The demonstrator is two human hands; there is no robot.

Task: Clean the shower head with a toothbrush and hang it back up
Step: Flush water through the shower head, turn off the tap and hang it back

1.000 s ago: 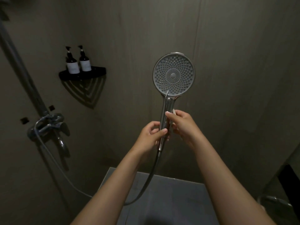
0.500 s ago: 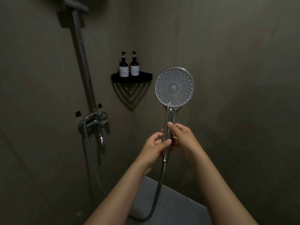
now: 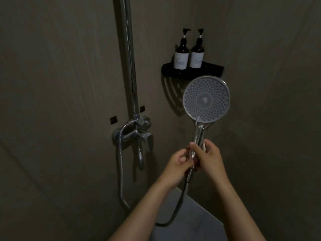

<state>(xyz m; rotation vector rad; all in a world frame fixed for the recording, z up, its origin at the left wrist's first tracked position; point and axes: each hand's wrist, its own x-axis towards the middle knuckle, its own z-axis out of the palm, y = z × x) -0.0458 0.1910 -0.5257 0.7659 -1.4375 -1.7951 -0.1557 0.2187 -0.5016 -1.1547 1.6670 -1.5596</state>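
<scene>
A person holds a shower head (image 3: 206,100) upright in a dim shower stall, its round nozzle face turned toward the camera, just below the right end of a black corner shelf (image 3: 211,70). Both hands are closed round the chrome handle: the left hand (image 3: 178,160) pinches its lower part from the left and the right hand (image 3: 209,159) wraps it from the right, the two touching. A small pale piece at the right hand's fingers, with a thin pale line running up the handle to the face, may be the toothbrush (image 3: 204,147); the dim light leaves that unsure. The hose (image 3: 180,202) loops down from the handle and back toward the mixer tap (image 3: 137,134) on the wall, where a chrome riser pipe (image 3: 129,66) runs up out of view. Two pump bottles (image 3: 181,56) stand at the shelf's left end. Nothing is scrubbing the nozzles, so cleaning looks either finished or not begun. Hanging the head back up remains, and its holder is not in sight.
</scene>
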